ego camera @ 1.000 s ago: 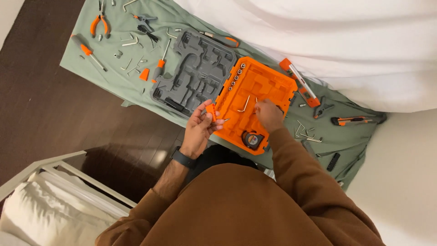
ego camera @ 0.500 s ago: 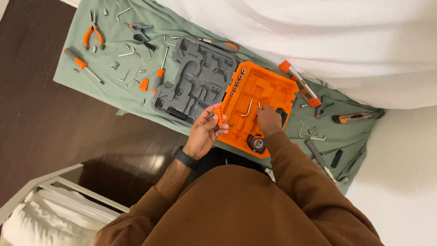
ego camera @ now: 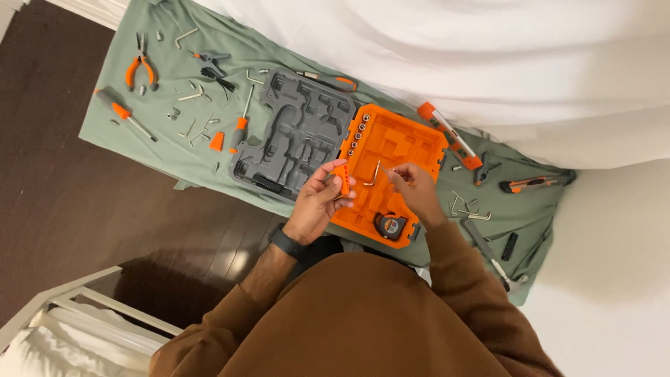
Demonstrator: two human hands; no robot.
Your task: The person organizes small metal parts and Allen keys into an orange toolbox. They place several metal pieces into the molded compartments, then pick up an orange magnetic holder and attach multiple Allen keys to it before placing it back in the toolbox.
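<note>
Our left hand [ego camera: 317,202] is curled around a small orange holder strip [ego camera: 343,179], thumb and fingers pinching it over the near left edge of the orange case tray [ego camera: 412,143]. Our right hand [ego camera: 413,190] pinches a thin metal hex key [ego camera: 391,170] at its fingertips, held just above the middle of that tray. Another hex key [ego camera: 375,172] lies in the tray between the two hands, and a round tape measure [ego camera: 391,225] sits at 6 o'clock from them, in the tray's near corner. At 10 o'clock the grey moulded case half [ego camera: 293,132] adjoins the tray. All of it rests on a green cloth [ego camera: 139,150]. Far off at 10 o'clock lie orange-handled pliers [ego camera: 139,66] and a screwdriver [ego camera: 122,113] among loose keys; at 3 o'clock lie more hex keys [ego camera: 469,207] and a utility knife [ego camera: 527,185]. A white sheet [ego camera: 488,63] fills the 12 o'clock side
</note>
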